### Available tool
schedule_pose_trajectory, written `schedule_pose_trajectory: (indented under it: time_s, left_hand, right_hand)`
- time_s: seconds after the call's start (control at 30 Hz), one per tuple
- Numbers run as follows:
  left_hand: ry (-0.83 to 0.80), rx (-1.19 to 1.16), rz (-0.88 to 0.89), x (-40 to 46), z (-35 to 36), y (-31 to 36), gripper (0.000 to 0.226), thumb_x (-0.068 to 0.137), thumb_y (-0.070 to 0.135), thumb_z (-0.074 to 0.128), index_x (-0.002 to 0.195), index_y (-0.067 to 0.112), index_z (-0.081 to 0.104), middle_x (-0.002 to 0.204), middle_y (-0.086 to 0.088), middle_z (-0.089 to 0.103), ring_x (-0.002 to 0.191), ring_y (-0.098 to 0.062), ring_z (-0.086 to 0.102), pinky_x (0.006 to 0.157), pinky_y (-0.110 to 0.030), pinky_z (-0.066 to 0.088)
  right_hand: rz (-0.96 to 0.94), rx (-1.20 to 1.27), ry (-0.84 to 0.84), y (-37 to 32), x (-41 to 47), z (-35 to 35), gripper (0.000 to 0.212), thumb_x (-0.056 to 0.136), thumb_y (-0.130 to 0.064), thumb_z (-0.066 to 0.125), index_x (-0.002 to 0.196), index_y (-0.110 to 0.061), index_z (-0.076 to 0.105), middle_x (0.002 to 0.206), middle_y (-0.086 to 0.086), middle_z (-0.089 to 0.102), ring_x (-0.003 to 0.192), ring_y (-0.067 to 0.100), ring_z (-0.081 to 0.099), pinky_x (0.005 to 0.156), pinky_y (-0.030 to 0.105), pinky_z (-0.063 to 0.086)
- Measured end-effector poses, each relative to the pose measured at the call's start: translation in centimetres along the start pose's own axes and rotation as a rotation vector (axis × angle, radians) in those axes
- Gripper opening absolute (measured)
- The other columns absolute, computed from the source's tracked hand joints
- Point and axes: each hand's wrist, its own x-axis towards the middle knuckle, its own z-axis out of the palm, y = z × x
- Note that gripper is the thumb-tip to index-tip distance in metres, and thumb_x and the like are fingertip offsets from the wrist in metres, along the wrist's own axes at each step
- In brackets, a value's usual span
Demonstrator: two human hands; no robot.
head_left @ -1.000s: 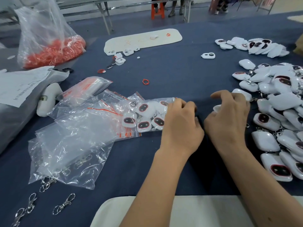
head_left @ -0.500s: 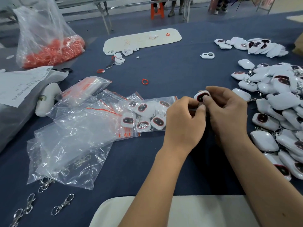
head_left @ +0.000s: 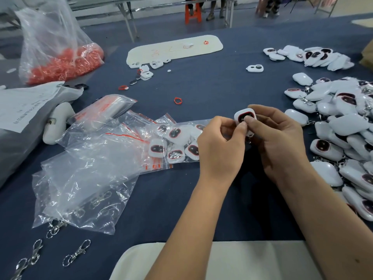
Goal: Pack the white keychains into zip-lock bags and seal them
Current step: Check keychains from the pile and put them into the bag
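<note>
Table [head_left: 201, 81]: covered in dark blue cloth; carries everything listed below.
Loose keychain pile [head_left: 343, 134]: white keychains, heaped along the table's right edge, some face up showing a dark red-rimmed window, some face down.
Bag of red rings [head_left: 60, 57]: large clear bag, far left corner, red rings gathered at its bottom.
Empty zip-lock bags [head_left: 84, 178]: clear, red seal strips, overlapping in a loose stack toward the left edge.
Filled zip-lock bag [head_left: 177, 142]: lies flat just left of the hands, several white keychains inside; the left hand covers its right end.
White tray [head_left: 175, 50]: long, rounded, at the far middle of the table.
Right hand [head_left: 282, 142]: fingers curled round the held keychain, thumb on its face.
Left hand [head_left: 220, 146]: fingers curled, fingertip and thumb pinching the same keychain's left edge.
Held keychain [head_left: 245, 116]: white, window up, lifted above the table between both hands.
Metal clasps [head_left: 76, 253]: silver, loose at the near left corner.
</note>
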Motion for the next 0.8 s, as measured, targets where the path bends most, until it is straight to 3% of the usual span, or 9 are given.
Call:
schedule_pose_trajectory:
  time_s: [0.1,0.27,0.5,0.8]
  left_hand:
    - [-0.008,-0.023,0.005,-0.12,-0.05,0.30,0.016,0.098,0.025,0.070,0.088,0.012,0.068,0.083,0.000,0.072,0.086,-0.025,0.072,0.083,-0.052,0.060]
    - [0.052,-0.038,-0.019,0.10,-0.39,0.29,0.016,0.098,0.021,0.069,0.087,0.009,0.069,0.080,-0.002,0.072,0.084,-0.027,0.072,0.081,-0.053,0.060]
    - [0.063,-0.026,-0.048,0.27,-0.39,0.14,0.018,0.098,0.023,0.068,0.085,0.010,0.070,0.075,0.001,0.070,0.080,-0.025,0.071,0.077,-0.054,0.061]
    - [0.020,-0.063,-0.108,0.00,-0.07,0.24,0.020,0.099,0.020,0.066,0.087,0.004,0.069,0.082,-0.014,0.072,0.083,-0.035,0.070,0.077,-0.056,0.060]
  right_hand:
    - [0.016,0.032,-0.038,-0.11,-0.11,0.00,0.009,0.097,-0.008,0.071,0.103,-0.007,0.077,0.106,0.022,0.078,0.095,0.041,0.077,0.082,0.046,0.064]
    - [-0.021,-0.074,-0.051,0.11,0.00,-0.01,0.008,0.095,-0.010,0.074,0.100,-0.011,0.079,0.104,0.016,0.079,0.098,0.036,0.076,0.087,0.043,0.060]
    - [-0.009,-0.097,-0.089,-0.01,0.00,0.02,0.006,0.095,-0.010,0.073,0.100,-0.008,0.077,0.101,0.014,0.080,0.089,0.028,0.076,0.072,0.031,0.059]
    - [0.035,-0.041,-0.105,-0.39,-0.13,-0.08,0.013,0.098,-0.007,0.068,0.090,-0.012,0.078,0.093,0.012,0.079,0.077,0.021,0.074,0.061,0.030,0.058]
